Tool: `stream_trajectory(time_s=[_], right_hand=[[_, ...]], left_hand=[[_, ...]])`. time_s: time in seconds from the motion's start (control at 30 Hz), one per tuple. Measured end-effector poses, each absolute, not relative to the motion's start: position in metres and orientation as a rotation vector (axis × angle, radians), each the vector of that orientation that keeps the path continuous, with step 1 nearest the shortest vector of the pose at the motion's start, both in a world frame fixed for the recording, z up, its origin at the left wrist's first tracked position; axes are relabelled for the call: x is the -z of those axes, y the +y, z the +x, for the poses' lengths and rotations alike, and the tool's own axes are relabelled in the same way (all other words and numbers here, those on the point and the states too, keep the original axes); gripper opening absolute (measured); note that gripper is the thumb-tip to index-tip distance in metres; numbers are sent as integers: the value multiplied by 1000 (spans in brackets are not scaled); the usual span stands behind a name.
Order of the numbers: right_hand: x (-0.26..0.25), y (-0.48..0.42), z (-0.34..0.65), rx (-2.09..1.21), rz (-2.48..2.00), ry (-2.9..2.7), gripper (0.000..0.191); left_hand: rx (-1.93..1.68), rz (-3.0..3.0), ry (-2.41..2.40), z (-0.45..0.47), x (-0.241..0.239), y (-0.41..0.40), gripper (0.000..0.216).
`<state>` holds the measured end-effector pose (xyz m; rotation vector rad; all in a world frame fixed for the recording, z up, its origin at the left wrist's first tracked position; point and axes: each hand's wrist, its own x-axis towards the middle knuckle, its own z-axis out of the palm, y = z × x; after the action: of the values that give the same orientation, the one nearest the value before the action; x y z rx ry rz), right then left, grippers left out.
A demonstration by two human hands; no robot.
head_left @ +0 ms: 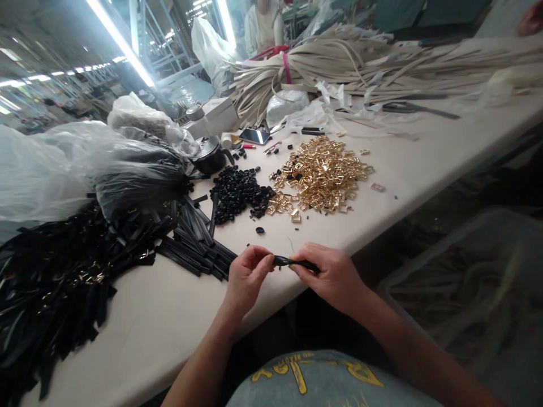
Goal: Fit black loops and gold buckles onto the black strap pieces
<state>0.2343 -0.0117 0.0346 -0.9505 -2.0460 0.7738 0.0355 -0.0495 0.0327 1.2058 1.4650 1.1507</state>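
Note:
Near the table's front edge, a short black strap (306,263) stretches between my two hands. My left hand (246,276) pinches its left end between thumb and fingertips; whether a small loop sits there is hidden. Closed around the other end is my right hand (333,276). Just beyond my fingers lies a single black loop (260,230). Farther back are a heap of small black loops (237,195) and a larger heap of gold rectangular buckles (326,172). Cut black straps (197,246) lie beside my left hand.
A dark mass of straps with gold fittings (85,277) covers the table's left, with plastic bags (63,164) behind. A black pot (210,155) and a phone (255,135) stand near beige strap bundles (339,62). A clear bin (466,271) is at right. Another person (263,28) is behind.

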Motion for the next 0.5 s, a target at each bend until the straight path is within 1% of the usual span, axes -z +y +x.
stream_trajectory(time_s=[0.07,0.2,0.27,0.4,0.5], right_hand=[[-33,-15,231,-759,-926,-2039,7],[-27,-17,223,-716,-896,-2038,17],[-24,-18,219,-687,-884,-2043,15],[-19,-19,215,-563,-879,-2077,15],[-17,-19,213,-459,-870,-2126,19]], left_hand=[[-1143,1084,1422,37,-34,-46,28],[-1174,977,1368,39,-34,-45,29],[-1186,955,1355,41,-32,-47,28],[-1256,900,1345,43,-27,-48,27],[-1294,868,1335,44,-24,-48,33]])
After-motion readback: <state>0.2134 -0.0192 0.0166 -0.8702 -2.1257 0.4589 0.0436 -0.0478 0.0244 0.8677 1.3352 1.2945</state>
